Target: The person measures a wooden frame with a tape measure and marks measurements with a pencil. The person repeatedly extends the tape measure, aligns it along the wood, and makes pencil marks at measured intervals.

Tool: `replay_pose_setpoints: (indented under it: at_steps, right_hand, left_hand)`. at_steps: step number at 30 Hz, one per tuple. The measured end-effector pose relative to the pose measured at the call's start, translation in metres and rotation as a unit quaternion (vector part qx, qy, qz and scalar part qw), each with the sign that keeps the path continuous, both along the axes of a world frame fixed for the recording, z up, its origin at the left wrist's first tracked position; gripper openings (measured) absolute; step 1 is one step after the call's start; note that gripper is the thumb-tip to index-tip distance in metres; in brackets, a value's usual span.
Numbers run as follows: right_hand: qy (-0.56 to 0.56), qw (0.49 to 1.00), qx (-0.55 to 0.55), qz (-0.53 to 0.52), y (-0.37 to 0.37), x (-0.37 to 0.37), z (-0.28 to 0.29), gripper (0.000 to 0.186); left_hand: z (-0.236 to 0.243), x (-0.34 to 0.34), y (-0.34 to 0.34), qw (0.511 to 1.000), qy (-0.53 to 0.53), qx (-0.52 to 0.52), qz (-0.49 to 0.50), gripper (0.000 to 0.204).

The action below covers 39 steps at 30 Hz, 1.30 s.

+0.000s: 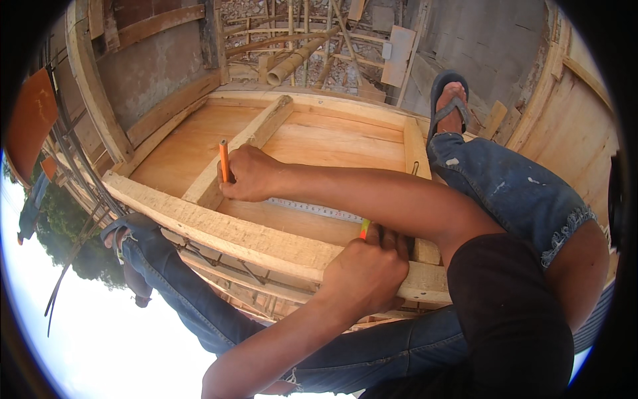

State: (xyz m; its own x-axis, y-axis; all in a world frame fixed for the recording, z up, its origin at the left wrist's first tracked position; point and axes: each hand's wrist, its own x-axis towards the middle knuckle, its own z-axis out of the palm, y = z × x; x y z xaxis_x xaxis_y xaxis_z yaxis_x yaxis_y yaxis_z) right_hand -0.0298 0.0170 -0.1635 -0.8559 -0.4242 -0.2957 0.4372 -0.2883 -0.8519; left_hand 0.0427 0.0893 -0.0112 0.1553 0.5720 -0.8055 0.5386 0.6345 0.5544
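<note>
1. Nearest, a black sleeve (512, 299) covers the right upper arm, and torn jeans (385, 349) stretch across the lower view.
2. The left hand (369, 269) is curled over the near beam (226, 226), its fingers bent around a bright yellow-green and orange tape case (365, 229), which is mostly hidden under them.
3. From the case a white tape (312, 208) runs leftward inside the frame to the right hand (251, 174), where its end is out of sight.
4. That hand is closed, gripping an orange pencil (224, 159) that stands nearly upright above the crossbar (271, 126); its lower tip is hidden. Whether the fingers also pinch the tape cannot be told.
5. Past the right forearm lies the frame's pale wooden panel (345, 149).
6. The right foot, in a dark sandal (438, 86), is by the far right corner.
7. Farthest, a bamboo pole (299, 63) slants before rubble (256, 50).
</note>
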Motion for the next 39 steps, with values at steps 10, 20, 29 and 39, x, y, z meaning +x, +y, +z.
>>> replay_pose_setpoints:
  at_steps: [10, 20, 29, 39]
  right_hand:
    - [-0.027, 0.999, -0.042, 0.008, 0.026, -0.002, 0.004, 0.019]
    - [-0.006, 0.993, -0.082, 0.082, 0.044, -0.003, -0.005, 0.022]
    - [0.007, 0.973, -0.093, 0.211, 0.049, -0.005, -0.012, 0.021]
    - [0.045, 0.883, -0.101, 0.456, 0.089, -0.020, -0.006, 0.023]
  left_hand:
    - [0.000, 0.001, -0.002, 1.000, 0.000, 0.001, -0.001, 0.088]
    - [0.000, 0.000, 0.001, 1.000, -0.001, -0.010, -0.028, 0.088]
    - [0.000, 0.001, 0.001, 1.000, 0.008, -0.005, -0.022, 0.083]
    - [0.001, -0.002, 0.000, 1.000, 0.004, 0.003, -0.021, 0.084]
